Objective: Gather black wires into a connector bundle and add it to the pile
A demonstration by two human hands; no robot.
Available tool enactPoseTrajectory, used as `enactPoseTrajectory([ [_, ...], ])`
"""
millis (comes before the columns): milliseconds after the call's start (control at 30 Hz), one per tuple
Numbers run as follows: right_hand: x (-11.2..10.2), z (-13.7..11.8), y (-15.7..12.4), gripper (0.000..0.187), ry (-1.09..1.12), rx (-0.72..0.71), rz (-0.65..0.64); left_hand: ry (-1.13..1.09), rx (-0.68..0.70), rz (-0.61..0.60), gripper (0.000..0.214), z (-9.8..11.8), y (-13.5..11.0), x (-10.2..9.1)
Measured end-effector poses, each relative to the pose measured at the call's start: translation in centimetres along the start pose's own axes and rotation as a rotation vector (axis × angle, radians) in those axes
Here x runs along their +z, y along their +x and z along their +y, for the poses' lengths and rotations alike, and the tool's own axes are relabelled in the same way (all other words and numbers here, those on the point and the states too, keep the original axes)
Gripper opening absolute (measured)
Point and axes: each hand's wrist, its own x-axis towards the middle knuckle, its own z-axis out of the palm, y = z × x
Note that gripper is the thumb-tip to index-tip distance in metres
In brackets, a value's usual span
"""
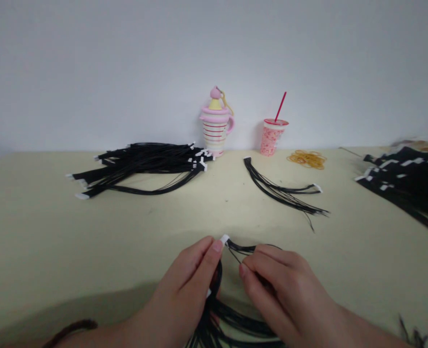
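My left hand (pixel 194 278) is closed around a bundle of black wires, its thumb pressed on a small white connector (pixel 225 239) at the wire ends. Close by on the right, my right hand (pixel 282 285) pinches one thin black wire (pixel 235 256) that runs to the connector. Other black wires (pixel 241 248) leave the connector and pass behind my right fingers. Below both hands, more of the black wire bundle (pixel 235 321) spreads toward the bottom edge, with another bit of white showing beside my left palm.
A pile of black wire harnesses (pixel 145 162) lies at the back left, and another pile (pixel 413 174) at the right. One harness (pixel 272 188) lies behind my hands. A striped cup (pixel 215 130), a pink cup with straw (pixel 270 137) and yellow rubber bands (pixel 307 159) stand near the wall.
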Motion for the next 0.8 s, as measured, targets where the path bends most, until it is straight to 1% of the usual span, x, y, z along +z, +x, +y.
enactPoseTrajectory([
  [67, -0.07, -0.08, 0.04, 0.020, 0.042, 0.037, -0.027, 0.004, -0.008, -0.001, 0.028, -0.06, -0.07, -0.02],
  [167, -0.05, -0.09, -0.07, 0.021, 0.135, 0.106, -0.053, -0.009, -0.055, 0.035, 0.024, -0.13, -0.13, -0.04],
  [233, 0.04, -0.04, -0.19, 0.023, 0.195, 0.152, -0.039, -0.016, -0.078, 0.029, 0.025, -0.11, -0.10, -0.03],
  [300, 0.12, 0.02, -0.28, 0.024, 0.232, 0.174, -0.015, -0.019, -0.070, 0.017, 0.026, 0.02, -0.02, -0.03],
  [367, 0.16, 0.05, -0.30, 0.025, 0.248, 0.180, -0.003, -0.020, -0.052, 0.018, 0.027, 0.23, 0.03, -0.04],
  [467, 0.15, 0.08, -0.25, 0.025, 0.256, 0.181, 0.009, -0.019, -0.062, 0.007, 0.029, 0.50, 0.02, -0.07],
  [600, 0.15, 0.20, -0.18, 0.025, 0.269, 0.178, 0.021, -0.033, -0.054, 0.027, 0.023, 0.29, -0.05, 0.01],
  [800, 0.19, 0.18, -0.19, 0.025, 0.265, 0.179, -0.014, -0.010, -0.055, 0.049, 0.027, 0.02, -0.16, -0.02],
])
